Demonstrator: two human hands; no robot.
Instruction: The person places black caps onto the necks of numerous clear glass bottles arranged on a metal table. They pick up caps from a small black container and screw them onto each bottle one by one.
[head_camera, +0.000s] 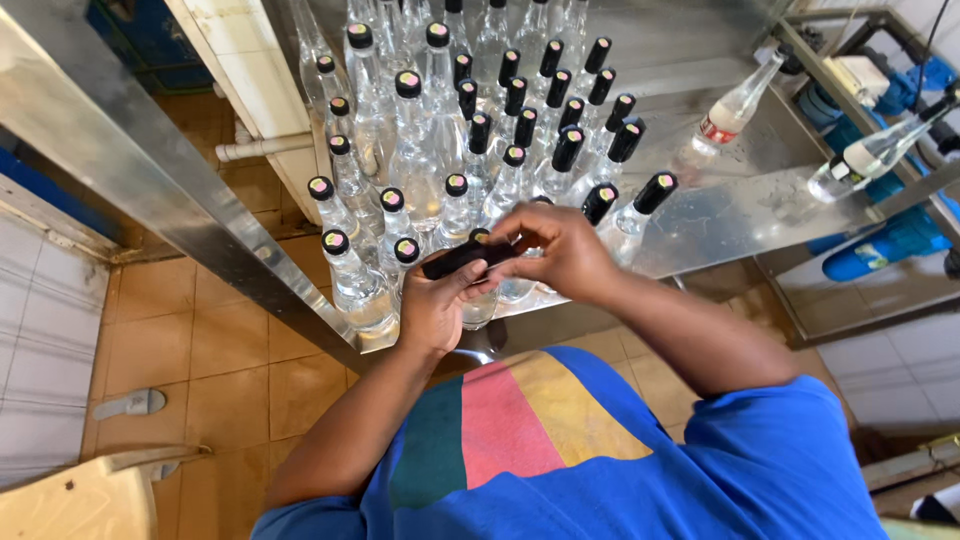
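Both hands grip one black sleeve (468, 257) — left hand (435, 310), right hand (560, 250) — at the table's (740, 200) near edge. Too many bottles (420, 170) crowd together to count; two more lie apart on the right.

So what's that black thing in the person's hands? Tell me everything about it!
The black sleeve is a short, dark tube, matte and thin like plastic film. It lies almost sideways, tilted a little, above a clear bottle at the near edge of the metal table. The left hand grips it from below with the thumb on it, and the right hand pinches its right end. Many bottles behind already wear similar black sleeves on their necks.
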